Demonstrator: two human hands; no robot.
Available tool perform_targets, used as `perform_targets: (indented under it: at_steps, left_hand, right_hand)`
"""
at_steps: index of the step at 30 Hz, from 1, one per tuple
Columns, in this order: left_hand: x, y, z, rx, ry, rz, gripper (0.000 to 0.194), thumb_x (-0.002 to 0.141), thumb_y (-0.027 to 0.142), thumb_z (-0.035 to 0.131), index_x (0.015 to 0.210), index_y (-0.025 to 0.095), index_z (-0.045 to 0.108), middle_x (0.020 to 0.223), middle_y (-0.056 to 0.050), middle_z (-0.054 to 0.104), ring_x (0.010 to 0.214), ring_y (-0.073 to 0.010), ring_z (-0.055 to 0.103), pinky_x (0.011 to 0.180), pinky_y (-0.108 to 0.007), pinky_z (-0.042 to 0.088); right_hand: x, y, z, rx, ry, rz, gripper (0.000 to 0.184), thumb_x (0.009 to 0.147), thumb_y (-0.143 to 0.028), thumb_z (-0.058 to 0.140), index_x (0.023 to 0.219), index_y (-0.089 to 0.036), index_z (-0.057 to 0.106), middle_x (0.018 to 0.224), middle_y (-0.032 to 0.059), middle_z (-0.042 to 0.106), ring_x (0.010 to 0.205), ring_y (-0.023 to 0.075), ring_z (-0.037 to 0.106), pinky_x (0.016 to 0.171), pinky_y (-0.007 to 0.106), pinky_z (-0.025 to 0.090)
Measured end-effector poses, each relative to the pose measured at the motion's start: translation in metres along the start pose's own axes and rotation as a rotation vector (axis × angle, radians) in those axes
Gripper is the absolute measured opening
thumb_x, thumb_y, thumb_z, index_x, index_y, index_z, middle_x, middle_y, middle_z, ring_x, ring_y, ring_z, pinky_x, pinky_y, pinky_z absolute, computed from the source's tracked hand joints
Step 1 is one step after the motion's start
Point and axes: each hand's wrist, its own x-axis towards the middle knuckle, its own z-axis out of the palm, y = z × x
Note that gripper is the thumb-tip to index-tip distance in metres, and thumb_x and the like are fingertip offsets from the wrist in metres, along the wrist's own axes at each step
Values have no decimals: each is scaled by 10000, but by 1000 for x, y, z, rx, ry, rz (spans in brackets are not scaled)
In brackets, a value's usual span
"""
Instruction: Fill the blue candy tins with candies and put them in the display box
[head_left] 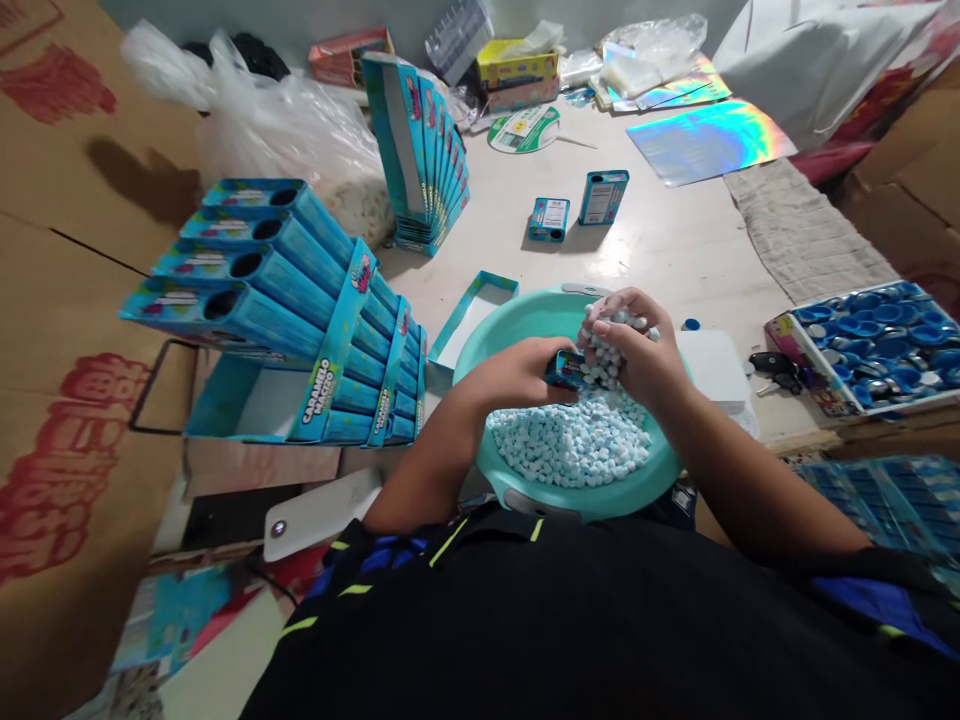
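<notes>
A teal basin (pixel 480 360) stands close in front of me with a heap of small white and pale-blue candies (pixel 566 440) in it. Over the basin, my left hand (pixel 529 370) grips a small blue candy box (pixel 566 369), tilted, its near side partly covered by my fingers. My right hand (pixel 634 335) is cupped around a clump of the same candies, some of them at the box's end. Two more small blue boxes, one lying (pixel 549 220) and one upright (pixel 603 198), are on the table behind the basin.
At left stands a blue display carton (pixel 322 390) with rows of long boxes. Folded blue cartons (pixel 424 150) stand behind it. On the right are a box of blue caps (pixel 885 345), keys (pixel 776 370) and a white device (pixel 709 370). Holographic sheets (pixel 712 140) lie at the back.
</notes>
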Motion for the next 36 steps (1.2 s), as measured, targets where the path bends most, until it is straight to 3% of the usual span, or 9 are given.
perform_targets:
  at_steps: [5, 13, 19, 28, 36]
  left_hand:
    - [-1, 0, 0, 20, 16, -1, 393, 822, 352, 769, 1174, 195, 689, 1108, -77, 762, 1013, -276, 693, 901, -417, 533]
    - [-1, 5, -1, -26, 12, 28, 399, 831, 327, 773, 1191, 174, 699, 1167, -85, 768, 1050, -279, 700, 933, -405, 544]
    - [-1, 8, -3, -27, 18, -4, 337, 813, 338, 788, 1098, 190, 689, 1089, -50, 761, 1012, -262, 690, 892, -381, 540]
    - [-5, 15, -8, -73, 130, -52, 335, 822, 374, 822, 1022, 172, 645, 859, 13, 655, 778, -154, 587, 709, -302, 462]
    - [-6, 10, -10, -113, 175, -135, 356, 776, 335, 806, 1066, 194, 655, 949, -20, 706, 850, -199, 651, 717, -318, 518]
  right_hand:
    - [1, 2, -1, 29, -25, -14, 245, 754, -368, 843, 800, -267, 625, 862, -19, 652, 731, 155, 658, 632, 328, 566]
    - [2, 6, -8, -23, -143, -152, 191, 852, -471, 751, 819, -288, 707, 831, 2, 683, 870, 206, 701, 859, 425, 606]
    - [-2, 0, -7, -236, -236, -278, 256, 938, -489, 676, 816, -267, 715, 827, 25, 720, 848, 200, 687, 809, 391, 584]
    - [0, -1, -6, -395, -266, -459, 235, 997, -361, 628, 810, -245, 711, 845, 41, 718, 822, 182, 696, 752, 366, 569]
    - [5, 9, -8, -618, -234, -598, 133, 924, -321, 706, 811, -253, 695, 880, 48, 663, 803, 178, 649, 695, 362, 562]
